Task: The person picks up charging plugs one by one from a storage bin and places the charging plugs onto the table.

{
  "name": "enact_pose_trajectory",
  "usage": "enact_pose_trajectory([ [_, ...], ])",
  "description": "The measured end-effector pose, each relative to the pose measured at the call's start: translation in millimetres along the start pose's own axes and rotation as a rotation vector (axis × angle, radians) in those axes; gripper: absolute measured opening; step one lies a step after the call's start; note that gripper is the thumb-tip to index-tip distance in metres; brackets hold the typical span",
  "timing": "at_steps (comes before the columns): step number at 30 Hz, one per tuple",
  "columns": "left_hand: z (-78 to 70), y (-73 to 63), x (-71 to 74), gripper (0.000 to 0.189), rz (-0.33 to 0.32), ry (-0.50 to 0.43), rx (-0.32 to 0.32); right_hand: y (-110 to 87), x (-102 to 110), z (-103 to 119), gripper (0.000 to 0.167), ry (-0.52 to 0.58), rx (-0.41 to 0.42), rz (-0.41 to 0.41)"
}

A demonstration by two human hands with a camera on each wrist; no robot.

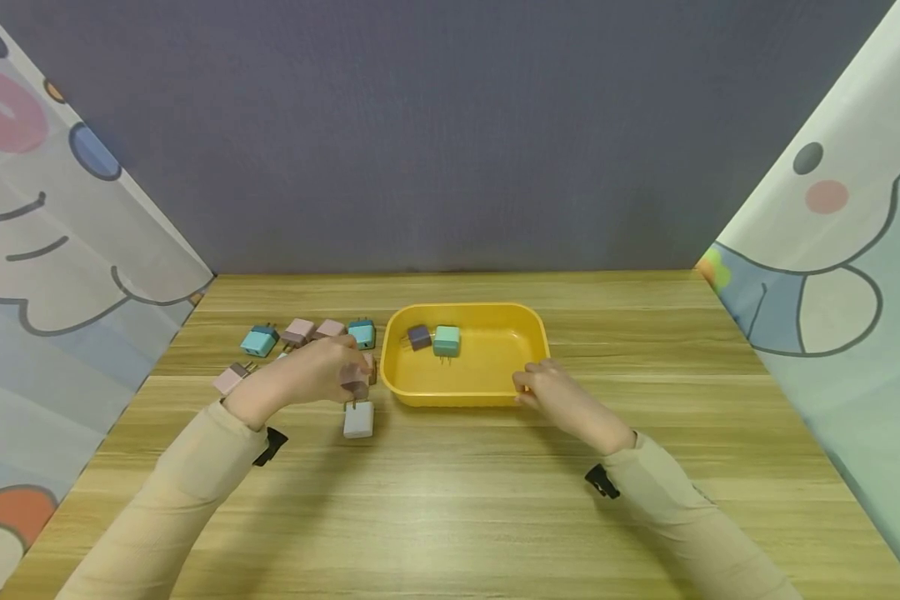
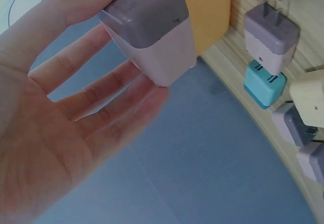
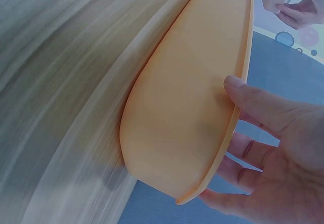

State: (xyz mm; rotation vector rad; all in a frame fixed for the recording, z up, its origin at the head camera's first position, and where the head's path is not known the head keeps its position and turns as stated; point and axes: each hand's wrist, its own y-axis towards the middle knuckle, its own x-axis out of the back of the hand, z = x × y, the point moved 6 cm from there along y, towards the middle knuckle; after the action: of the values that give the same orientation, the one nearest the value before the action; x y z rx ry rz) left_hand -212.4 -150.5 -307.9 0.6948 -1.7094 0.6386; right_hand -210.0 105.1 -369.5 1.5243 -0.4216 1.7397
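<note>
Between thumb and fingers, my left hand (image 1: 317, 372) pinches a pink charger plug (image 2: 157, 37) with a grey-purple pronged end, held just left of the yellow tray (image 1: 487, 398). Close below that hand, a white charger plug (image 1: 358, 420) lies on the table. My right hand (image 1: 566, 406) grips the tray's near right corner, its thumb (image 3: 240, 90) on the outer wall and its fingers over the rim. Inside the tray, toward the left, are a dark purple plug (image 1: 418, 337) and a mint green plug (image 1: 446, 342).
Left of the tray lie several more plugs, among them a blue one (image 1: 259, 341), another blue one (image 1: 362, 334) and a pink one (image 1: 231, 378). The wooden table (image 1: 450, 500) meets a grey-blue wall (image 1: 450, 133) behind, with cartoon-printed curtains (image 1: 832, 250) at the sides.
</note>
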Motion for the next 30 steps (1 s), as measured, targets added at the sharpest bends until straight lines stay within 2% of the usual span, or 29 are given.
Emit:
enact_pose_trajectory([
  [9, 10.0, -9.8, -10.6, 0.023, 0.044, -0.08, 0.083, -0.1, 1, 1, 0.019, -0.008, -0.001, 0.01],
  [15, 17.4, -15.7, -16.9, 0.027, 0.072, -0.09, 0.134, -0.7, 1, 1, 0.019, -0.01, -0.005, 0.007],
  [30, 29.7, -22.3, -29.9, 0.032, 0.082, -0.091, 0.168, -0.5, 2, 2, 0.02, 0.0, -0.008, 0.001],
])
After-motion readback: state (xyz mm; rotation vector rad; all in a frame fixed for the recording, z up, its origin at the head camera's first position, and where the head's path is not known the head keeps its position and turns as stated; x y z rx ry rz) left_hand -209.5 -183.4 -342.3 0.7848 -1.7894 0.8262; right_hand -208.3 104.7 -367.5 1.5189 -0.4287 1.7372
